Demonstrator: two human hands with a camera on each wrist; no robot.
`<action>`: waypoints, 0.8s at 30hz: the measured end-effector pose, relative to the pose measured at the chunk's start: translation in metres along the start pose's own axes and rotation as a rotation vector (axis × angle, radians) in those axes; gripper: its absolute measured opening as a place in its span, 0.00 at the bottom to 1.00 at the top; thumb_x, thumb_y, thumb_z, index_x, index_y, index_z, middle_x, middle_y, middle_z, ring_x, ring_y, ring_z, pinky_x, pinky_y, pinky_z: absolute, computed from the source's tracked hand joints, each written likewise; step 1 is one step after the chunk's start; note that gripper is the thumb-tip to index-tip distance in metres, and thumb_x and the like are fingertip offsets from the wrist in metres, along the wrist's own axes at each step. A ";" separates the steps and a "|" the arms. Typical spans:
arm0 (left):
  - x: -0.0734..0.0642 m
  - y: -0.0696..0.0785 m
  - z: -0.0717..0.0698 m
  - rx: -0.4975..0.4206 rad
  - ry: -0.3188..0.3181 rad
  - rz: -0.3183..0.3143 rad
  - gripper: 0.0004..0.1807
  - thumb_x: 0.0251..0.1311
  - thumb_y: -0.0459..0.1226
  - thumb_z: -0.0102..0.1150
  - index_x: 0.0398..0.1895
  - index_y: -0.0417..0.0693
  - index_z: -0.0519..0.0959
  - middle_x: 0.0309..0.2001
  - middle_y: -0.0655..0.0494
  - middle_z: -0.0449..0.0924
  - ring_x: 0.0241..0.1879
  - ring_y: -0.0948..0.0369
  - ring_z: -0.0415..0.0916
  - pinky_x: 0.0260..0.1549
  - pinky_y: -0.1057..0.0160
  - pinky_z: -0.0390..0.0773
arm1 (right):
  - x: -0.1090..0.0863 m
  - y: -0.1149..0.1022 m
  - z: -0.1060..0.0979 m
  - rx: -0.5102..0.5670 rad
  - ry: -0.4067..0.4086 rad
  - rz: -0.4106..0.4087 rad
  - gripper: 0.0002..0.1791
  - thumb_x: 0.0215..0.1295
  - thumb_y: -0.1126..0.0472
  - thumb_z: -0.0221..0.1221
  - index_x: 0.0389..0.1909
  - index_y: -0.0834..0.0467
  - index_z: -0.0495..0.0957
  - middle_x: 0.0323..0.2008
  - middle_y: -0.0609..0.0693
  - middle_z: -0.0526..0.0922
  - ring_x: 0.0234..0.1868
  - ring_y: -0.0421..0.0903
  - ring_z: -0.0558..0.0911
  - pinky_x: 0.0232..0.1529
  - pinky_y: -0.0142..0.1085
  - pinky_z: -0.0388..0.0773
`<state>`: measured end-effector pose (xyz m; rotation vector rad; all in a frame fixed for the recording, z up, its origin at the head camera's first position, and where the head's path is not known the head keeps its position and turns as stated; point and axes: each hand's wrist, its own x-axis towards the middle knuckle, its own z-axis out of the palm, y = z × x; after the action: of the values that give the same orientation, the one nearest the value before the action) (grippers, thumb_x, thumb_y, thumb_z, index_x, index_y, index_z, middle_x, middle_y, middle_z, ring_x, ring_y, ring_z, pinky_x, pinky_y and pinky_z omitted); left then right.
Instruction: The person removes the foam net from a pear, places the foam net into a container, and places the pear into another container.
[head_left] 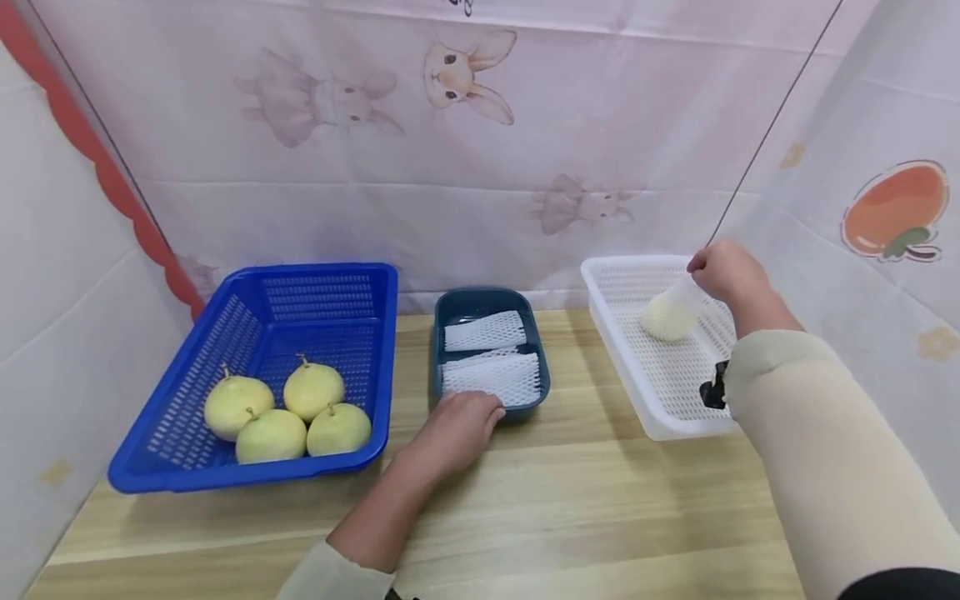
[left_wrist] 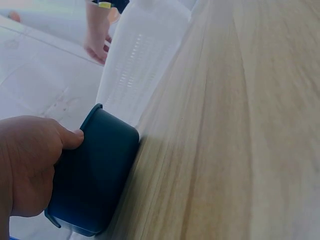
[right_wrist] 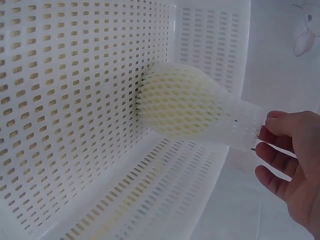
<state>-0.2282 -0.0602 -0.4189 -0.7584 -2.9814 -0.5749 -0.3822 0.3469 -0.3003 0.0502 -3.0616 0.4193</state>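
Note:
My right hand (head_left: 731, 275) pinches the loose end of a white foam fruit net (right_wrist: 242, 125) between thumb and fingers. Inside that net is a pale yellow pear (right_wrist: 175, 102), its lower part at the bottom of the white basket (head_left: 630, 383). My left hand (head_left: 461, 429) grips the near rim of a dark teal tray (head_left: 543, 379), thumb on the outer wall; the other fingertips are hidden in the left wrist view. Folded foam nets (head_left: 487, 332) lie in the tray in two piles.
On the left stands a blue basket (head_left: 390, 350) with several bare pears (head_left: 272, 435) at its near end. All three containers sit on a wooden table (head_left: 585, 517). A printed cloth (head_left: 420, 225) rises behind them, with more cloth at both sides.

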 end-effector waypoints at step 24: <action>-0.002 0.002 0.000 0.018 -0.002 -0.010 0.13 0.74 0.44 0.48 0.45 0.53 0.83 0.42 0.59 0.85 0.46 0.59 0.81 0.48 0.55 0.74 | 0.003 0.004 0.023 0.033 -0.162 0.153 0.12 0.66 0.67 0.59 0.48 0.68 0.78 0.50 0.68 0.77 0.47 0.62 0.74 0.48 0.57 0.75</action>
<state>-0.2255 -0.0595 -0.4186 -0.7436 -2.9900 -0.5471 -0.3867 0.3442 -0.3232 -0.1569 -3.2304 0.4971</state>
